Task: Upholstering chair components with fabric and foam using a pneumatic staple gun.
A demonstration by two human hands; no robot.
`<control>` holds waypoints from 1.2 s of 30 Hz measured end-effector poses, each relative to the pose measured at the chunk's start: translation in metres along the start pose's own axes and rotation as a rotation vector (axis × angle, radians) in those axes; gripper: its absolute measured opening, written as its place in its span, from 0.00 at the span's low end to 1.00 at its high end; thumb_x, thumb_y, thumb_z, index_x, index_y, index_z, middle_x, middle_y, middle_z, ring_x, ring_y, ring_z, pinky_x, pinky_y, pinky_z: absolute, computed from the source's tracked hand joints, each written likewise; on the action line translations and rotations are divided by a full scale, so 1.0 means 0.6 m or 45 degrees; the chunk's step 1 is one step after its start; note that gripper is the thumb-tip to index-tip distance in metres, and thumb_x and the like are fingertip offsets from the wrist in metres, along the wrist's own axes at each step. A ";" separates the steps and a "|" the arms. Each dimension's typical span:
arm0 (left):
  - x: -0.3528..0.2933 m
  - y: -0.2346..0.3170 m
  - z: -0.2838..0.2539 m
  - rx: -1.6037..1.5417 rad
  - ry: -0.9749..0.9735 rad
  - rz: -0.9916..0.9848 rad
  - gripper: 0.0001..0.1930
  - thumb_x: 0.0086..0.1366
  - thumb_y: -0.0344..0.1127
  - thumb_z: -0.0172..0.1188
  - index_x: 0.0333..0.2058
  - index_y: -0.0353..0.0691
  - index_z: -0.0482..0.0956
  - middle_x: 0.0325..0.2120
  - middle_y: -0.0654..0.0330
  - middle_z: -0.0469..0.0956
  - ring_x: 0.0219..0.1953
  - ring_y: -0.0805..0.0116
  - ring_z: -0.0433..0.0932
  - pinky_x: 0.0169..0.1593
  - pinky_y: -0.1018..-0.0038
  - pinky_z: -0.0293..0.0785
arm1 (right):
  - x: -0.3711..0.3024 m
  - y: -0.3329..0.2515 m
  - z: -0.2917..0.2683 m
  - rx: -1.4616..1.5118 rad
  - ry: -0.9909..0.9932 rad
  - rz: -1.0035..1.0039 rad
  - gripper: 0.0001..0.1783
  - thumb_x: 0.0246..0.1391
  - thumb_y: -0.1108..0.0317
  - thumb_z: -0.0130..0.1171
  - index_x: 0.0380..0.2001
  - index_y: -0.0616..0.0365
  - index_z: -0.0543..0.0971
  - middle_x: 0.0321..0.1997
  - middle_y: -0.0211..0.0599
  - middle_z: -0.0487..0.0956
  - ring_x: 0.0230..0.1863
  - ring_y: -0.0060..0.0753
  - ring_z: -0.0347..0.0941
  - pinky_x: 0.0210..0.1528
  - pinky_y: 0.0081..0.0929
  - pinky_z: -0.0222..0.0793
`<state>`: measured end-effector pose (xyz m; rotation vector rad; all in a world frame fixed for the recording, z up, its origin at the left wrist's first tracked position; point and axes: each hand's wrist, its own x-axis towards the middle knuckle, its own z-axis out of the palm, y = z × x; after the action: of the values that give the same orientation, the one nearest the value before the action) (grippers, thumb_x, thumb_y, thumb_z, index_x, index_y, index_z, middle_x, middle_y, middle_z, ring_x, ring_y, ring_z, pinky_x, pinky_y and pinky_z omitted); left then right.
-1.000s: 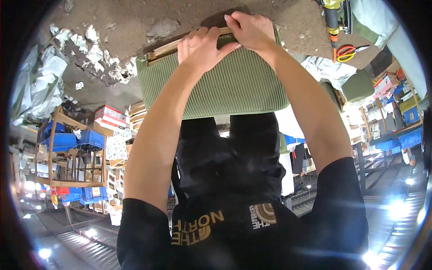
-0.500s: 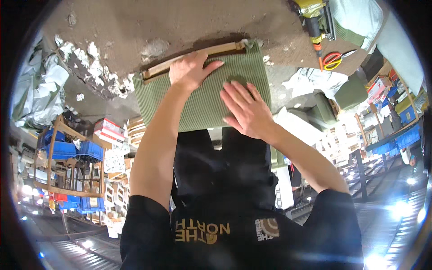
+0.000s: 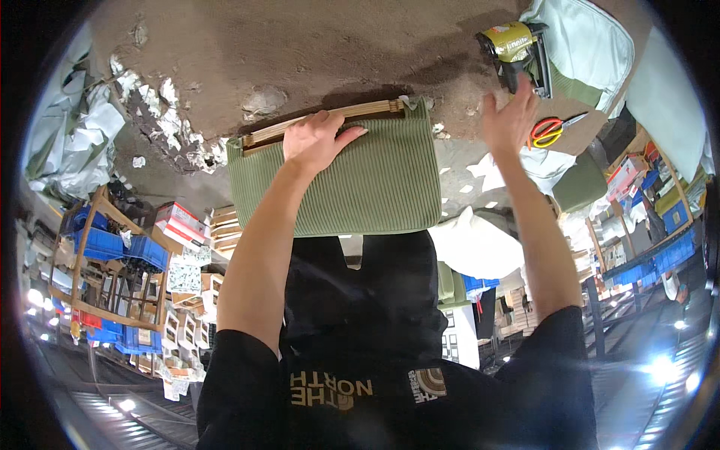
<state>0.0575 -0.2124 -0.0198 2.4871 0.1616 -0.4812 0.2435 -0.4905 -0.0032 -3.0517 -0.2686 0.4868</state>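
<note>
A green ribbed upholstered panel (image 3: 360, 191) with a bare wooden edge (image 3: 262, 135) lies across my lap and against the brown work surface. My left hand (image 3: 315, 141) grips it at the wooden edge, fingers over the wood and thumb on the fabric. To the right, my right hand (image 3: 510, 127) is off the panel and holds nothing, thumb apart from the stretched fingers. Its fingertips are at the handle of a yellow-green and black nail gun (image 3: 514, 43); whether they touch it I cannot tell. Scissors with red and yellow handles (image 3: 546, 133) lie just beside that hand.
The brown work surface (image 3: 322, 52) spans the far side. White stuffing scraps (image 3: 169, 112) litter its left part. Pale fabric-backed pieces (image 3: 592, 45) lie at the far right. A white cushion-like bundle (image 3: 480, 244) sits right of my lap. Blue bins (image 3: 105, 244) stand on a rack at left.
My right hand has lifted off the green panel and moved right and away from me to the nail gun. My left hand keeps its grip on the wooden edge. The view has shifted slightly.
</note>
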 end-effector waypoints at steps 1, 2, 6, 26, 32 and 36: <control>0.000 -0.001 -0.001 0.033 -0.001 -0.018 0.25 0.59 0.62 0.61 0.24 0.42 0.77 0.19 0.62 0.77 0.21 0.63 0.79 0.22 0.67 0.75 | 0.028 0.006 0.008 -0.061 0.113 0.011 0.42 0.48 0.57 0.65 0.64 0.55 0.61 0.60 0.50 0.69 0.59 0.57 0.66 0.60 0.50 0.59; 0.000 -0.001 -0.001 0.028 -0.022 -0.020 0.26 0.59 0.62 0.61 0.26 0.41 0.78 0.21 0.61 0.77 0.22 0.63 0.79 0.22 0.66 0.75 | 0.054 0.010 0.013 -0.045 0.064 0.026 0.42 0.48 0.57 0.65 0.64 0.55 0.61 0.60 0.50 0.69 0.59 0.57 0.66 0.60 0.50 0.59; -0.004 -0.004 0.003 -0.027 -0.032 -0.017 0.26 0.59 0.62 0.61 0.29 0.40 0.79 0.22 0.60 0.78 0.22 0.62 0.79 0.22 0.67 0.75 | 0.105 0.000 0.029 -0.035 -0.060 0.111 0.44 0.46 0.54 0.67 0.64 0.55 0.59 0.58 0.51 0.70 0.58 0.57 0.67 0.60 0.50 0.61; -0.010 -0.005 -0.013 -0.220 -0.150 -0.153 0.24 0.65 0.60 0.54 0.31 0.42 0.79 0.26 0.58 0.80 0.30 0.58 0.82 0.32 0.64 0.80 | -0.088 -0.179 -0.159 1.072 -0.873 0.815 0.19 0.58 0.53 0.62 0.40 0.59 0.76 0.27 0.30 0.74 0.22 0.21 0.69 0.24 0.22 0.66; -0.012 -0.010 -0.010 -0.270 -0.266 -0.180 0.24 0.66 0.60 0.52 0.33 0.42 0.79 0.31 0.56 0.80 0.37 0.57 0.82 0.38 0.62 0.81 | -0.104 -0.236 -0.158 0.917 -0.988 1.180 0.21 0.57 0.49 0.61 0.38 0.56 0.72 0.19 0.30 0.71 0.15 0.25 0.67 0.17 0.27 0.65; -0.013 -0.011 -0.005 -0.263 -0.191 -0.171 0.23 0.66 0.59 0.52 0.33 0.44 0.79 0.32 0.58 0.80 0.36 0.59 0.82 0.37 0.63 0.81 | -0.112 -0.252 -0.150 0.858 -1.059 1.114 0.22 0.57 0.47 0.60 0.36 0.57 0.72 0.15 0.31 0.68 0.14 0.26 0.67 0.18 0.28 0.65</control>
<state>0.0494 -0.2054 -0.0182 2.2382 0.3042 -0.6705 0.1840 -0.3543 0.1127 -2.0045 1.0247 1.4704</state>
